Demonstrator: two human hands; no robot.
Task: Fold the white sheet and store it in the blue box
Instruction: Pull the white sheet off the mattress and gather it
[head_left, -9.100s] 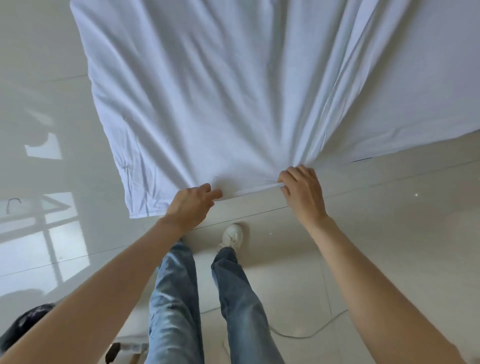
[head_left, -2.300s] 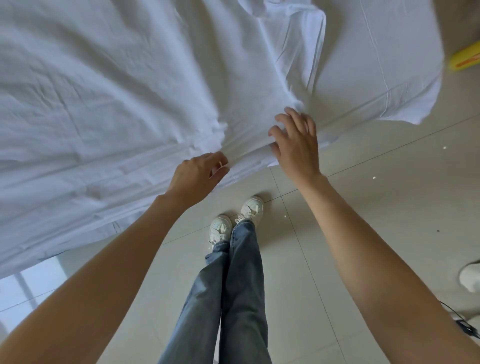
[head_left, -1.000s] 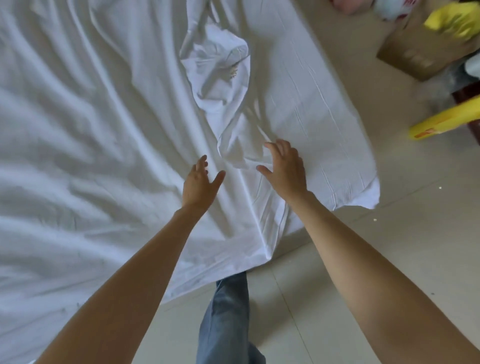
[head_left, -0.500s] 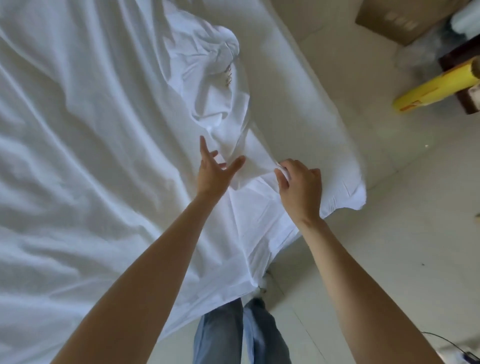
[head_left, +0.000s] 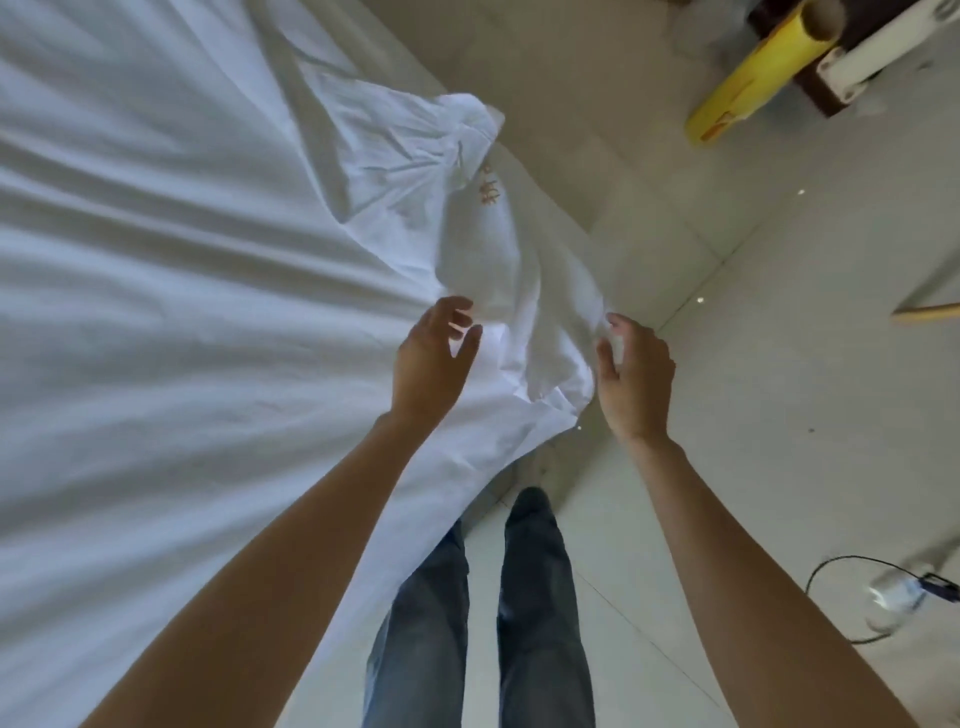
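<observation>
The white sheet (head_left: 182, 291) lies spread and rumpled over the pale tiled floor, filling the left and middle of the head view. Its near right corner is lifted and bunched, with small orange embroidered marks (head_left: 488, 189) showing on a turned-over flap. My right hand (head_left: 636, 376) pinches the lifted edge of that corner. My left hand (head_left: 431, 358) hovers just over the sheet beside the flap, fingers loosely curved and holding nothing. The blue box is not in view.
A yellow roll (head_left: 748, 78) lies on the floor at the top right beside a white tube (head_left: 883, 49) and a dark piece of furniture. A black cable (head_left: 831, 566) and clear plastic lie at the lower right. My jeans-clad legs (head_left: 478, 613) stand at the sheet's edge.
My right hand has pulled the sheet's corner up and toward me, bunching it. My left hand came off the flap and now hovers. The view has swung further right.
</observation>
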